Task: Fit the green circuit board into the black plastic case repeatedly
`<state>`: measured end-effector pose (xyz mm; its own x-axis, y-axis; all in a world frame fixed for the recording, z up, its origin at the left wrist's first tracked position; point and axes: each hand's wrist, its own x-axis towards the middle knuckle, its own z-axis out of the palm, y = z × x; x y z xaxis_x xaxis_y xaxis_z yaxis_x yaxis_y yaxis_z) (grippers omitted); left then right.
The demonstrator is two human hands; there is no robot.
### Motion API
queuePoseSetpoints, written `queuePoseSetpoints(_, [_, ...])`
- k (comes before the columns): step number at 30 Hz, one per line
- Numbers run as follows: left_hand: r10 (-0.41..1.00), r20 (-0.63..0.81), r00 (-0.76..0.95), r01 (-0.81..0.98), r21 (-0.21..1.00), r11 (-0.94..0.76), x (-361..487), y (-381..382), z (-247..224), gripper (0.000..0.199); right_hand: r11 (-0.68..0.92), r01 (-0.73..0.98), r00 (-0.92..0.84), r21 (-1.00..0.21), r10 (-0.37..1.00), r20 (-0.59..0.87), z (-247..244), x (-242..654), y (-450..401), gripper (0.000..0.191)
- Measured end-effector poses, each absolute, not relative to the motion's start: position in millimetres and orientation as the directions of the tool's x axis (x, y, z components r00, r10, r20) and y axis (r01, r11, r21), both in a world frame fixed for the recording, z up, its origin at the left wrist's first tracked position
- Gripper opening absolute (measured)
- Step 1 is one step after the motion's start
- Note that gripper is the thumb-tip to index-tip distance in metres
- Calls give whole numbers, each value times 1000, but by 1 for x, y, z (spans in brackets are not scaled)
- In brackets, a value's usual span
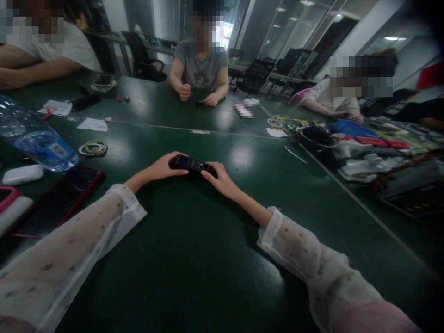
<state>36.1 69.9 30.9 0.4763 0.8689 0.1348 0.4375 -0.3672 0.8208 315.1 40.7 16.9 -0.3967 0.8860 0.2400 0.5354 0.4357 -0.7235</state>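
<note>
Both of my hands grip a small black device (193,164) with a dark screen panel and what look like small buttons on its right part. My left hand (169,165) is closed round its left end, thumb along the near edge. Round the right end, my right hand (221,177) is closed too, with the thumb on the near edge. The device is on or just above the dark green table (194,259); I cannot tell which. Its far side and ends are hidden by my fingers.
Left of me are a water bottle (41,141), a red-edged phone (65,199), a white case (23,175) and bead bracelets (93,148). A wrench (294,155) lies right, near a heap of cables and bags (360,143). Several people sit around the table, one person (201,69) opposite.
</note>
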Motion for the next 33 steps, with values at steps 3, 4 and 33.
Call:
queuePoseSetpoints(3, [863, 157, 481, 437, 810, -391, 36, 71, 29, 65, 445, 520, -395, -730, 882, 257, 16, 315, 40, 62])
queuePoseSetpoints(4, [861, 158, 483, 438, 808, -394, 36, 72, 28, 65, 444, 511, -394, -736, 882, 259, 16, 315, 40, 61])
queuePoseSetpoints(33, [857, 167, 488, 528, 725, -442, 33, 76, 20, 69, 541, 503, -468, -674, 826, 313, 18, 314, 38, 54])
